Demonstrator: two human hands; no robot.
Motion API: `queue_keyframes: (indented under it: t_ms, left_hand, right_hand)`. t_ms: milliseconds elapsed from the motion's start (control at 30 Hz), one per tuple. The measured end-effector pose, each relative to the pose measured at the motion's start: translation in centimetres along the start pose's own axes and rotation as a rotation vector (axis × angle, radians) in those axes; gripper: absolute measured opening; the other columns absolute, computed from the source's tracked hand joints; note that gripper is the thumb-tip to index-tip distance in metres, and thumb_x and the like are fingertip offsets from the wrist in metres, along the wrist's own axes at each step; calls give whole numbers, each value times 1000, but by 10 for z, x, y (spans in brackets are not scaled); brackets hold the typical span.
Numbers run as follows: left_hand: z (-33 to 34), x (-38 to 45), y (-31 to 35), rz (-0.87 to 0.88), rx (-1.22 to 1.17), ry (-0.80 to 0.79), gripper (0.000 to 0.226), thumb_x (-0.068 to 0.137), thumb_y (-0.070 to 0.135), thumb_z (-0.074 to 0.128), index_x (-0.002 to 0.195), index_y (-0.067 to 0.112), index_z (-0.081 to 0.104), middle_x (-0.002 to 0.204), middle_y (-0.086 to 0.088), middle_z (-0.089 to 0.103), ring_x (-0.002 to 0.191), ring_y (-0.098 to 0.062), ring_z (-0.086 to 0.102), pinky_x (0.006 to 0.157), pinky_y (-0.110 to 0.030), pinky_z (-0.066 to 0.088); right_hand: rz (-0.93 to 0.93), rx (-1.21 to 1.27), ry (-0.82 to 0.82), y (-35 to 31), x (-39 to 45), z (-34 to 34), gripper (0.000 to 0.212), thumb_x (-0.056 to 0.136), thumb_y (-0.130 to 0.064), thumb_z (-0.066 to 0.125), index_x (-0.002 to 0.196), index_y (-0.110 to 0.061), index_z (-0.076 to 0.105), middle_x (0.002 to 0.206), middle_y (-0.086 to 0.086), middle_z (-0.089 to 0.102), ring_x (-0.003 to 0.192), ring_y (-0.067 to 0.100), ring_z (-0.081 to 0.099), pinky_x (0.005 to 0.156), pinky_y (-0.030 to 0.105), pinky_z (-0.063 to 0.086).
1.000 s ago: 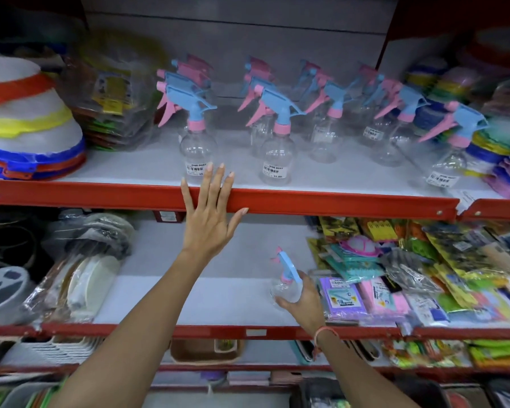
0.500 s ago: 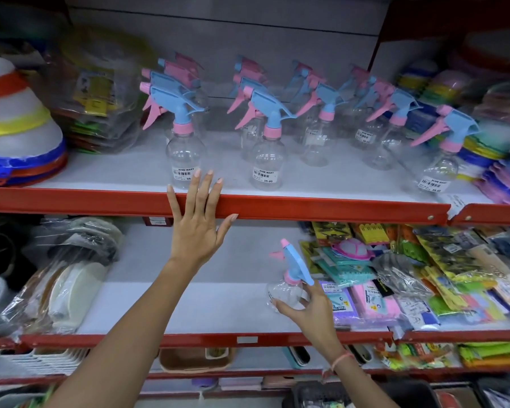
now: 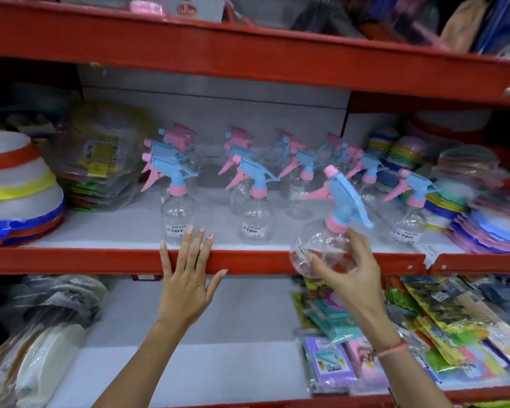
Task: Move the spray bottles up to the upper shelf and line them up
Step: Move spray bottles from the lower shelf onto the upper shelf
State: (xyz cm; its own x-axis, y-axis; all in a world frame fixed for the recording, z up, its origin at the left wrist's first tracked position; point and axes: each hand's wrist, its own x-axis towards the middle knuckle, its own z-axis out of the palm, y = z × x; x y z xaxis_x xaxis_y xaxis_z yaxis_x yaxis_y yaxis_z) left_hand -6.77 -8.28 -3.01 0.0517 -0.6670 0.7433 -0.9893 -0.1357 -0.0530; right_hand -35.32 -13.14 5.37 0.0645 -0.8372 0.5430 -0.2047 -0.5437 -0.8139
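My right hand [image 3: 349, 270] grips a clear spray bottle [image 3: 321, 245] with a blue and pink trigger head, tilted left, in front of the red lip of the upper shelf [image 3: 71, 260]. My left hand [image 3: 186, 278] lies flat with spread fingers against that same red lip, holding nothing. On the upper shelf stand several matching spray bottles in rows: one at front left [image 3: 175, 213], one at front middle [image 3: 255, 217], one at front right [image 3: 409, 219], more behind them.
Stacked white bowls with coloured rims [image 3: 15, 195] and bagged goods [image 3: 100, 163] fill the upper shelf's left; stacked coloured plates [image 3: 489, 219] fill its right. The lower shelf [image 3: 233, 343] holds packets [image 3: 424, 328] on the right and wrapped plates [image 3: 42, 343] on the left.
My right hand has lifted the spray bottle from the lower shelf up to the lip of the upper shelf. My left hand stays on the red lip. The view has tilted upward.
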Motion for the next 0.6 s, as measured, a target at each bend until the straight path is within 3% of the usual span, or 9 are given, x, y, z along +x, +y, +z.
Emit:
queue_keyframes:
  t_ms: [133, 433, 533, 600]
  left_hand:
    - [1, 1, -1, -7, 3, 4, 70, 99, 56, 28, 155, 14, 19, 162, -8, 25, 151, -27, 17, 119, -63, 6]
    - [3, 1, -1, -3, 2, 44, 73, 96, 56, 32, 155, 15, 17, 161, -8, 24, 150, -27, 17, 119, -61, 4]
    - [4, 2, -1, -3, 3, 57, 72, 96, 55, 33, 154, 14, 21, 160, -9, 27, 150, -28, 18, 119, -61, 5]
    - [4, 2, -1, -5, 5, 63, 71, 97, 55, 33, 154, 14, 22, 160, -9, 28, 150, -28, 19, 119, -62, 5]
  right_hand:
    - [14, -66, 43, 1, 51, 4, 70, 63, -43, 83, 125, -30, 54, 121, -8, 49, 102, 5, 59, 86, 32, 54]
    - [111, -334, -62, 29, 99, 11, 63, 65, -38, 84, 120, -21, 60, 116, 10, 56, 96, 20, 61, 88, 38, 53]
    - [114, -359, -76, 33, 98, 10, 70, 64, -40, 84, 125, -21, 57, 117, 11, 57, 100, 23, 61, 90, 42, 52]
    - [102, -383, -61, 32, 97, 13, 90, 61, -44, 86, 137, -18, 45, 124, 14, 52, 111, 27, 55, 96, 43, 49]
